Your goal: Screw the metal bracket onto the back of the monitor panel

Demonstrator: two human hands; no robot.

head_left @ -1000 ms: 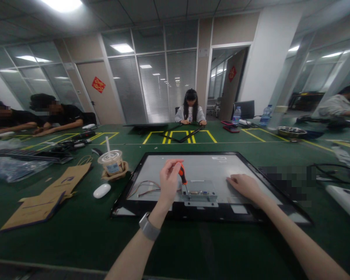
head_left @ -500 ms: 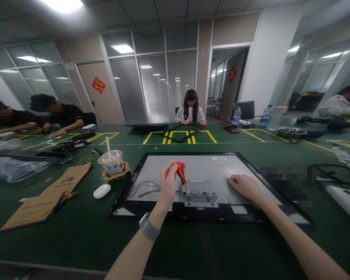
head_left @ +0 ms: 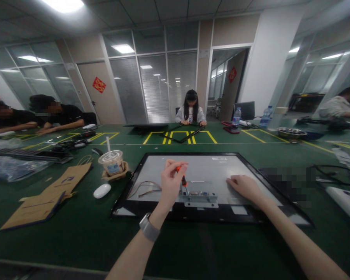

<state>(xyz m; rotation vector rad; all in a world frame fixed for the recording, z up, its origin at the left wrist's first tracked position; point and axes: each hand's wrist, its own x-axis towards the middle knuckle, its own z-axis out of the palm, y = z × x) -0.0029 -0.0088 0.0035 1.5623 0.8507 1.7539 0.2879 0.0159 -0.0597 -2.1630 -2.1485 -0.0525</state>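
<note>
My left hand [head_left: 172, 181] is closed around the handle of an orange and black screwdriver [head_left: 184, 181]. The screwdriver's shaft points down at the left part of a metal bracket [head_left: 202, 199] with video ports along it. That bracket sits on the grey back of a black-framed display panel [head_left: 221, 167], lying flat on the table. Farther right, my right hand [head_left: 245, 186] rests on the panel with loosely bent fingers and nothing visible in it. Thin wires [head_left: 147, 187] run across the panel left of my left hand. The screw tip itself is too small to make out.
Left of the panel stand a drink cup with a straw [head_left: 111, 161], a white oval case [head_left: 102, 191] and a brown paper bag [head_left: 46, 198]. A white device [head_left: 345, 202] and black cables lie at the right. Across the table a person holds a black frame [head_left: 179, 138].
The fingers of my left hand have shifted around the screwdriver's handle, now covering more of its top. My right hand and the panel stay where they were.
</note>
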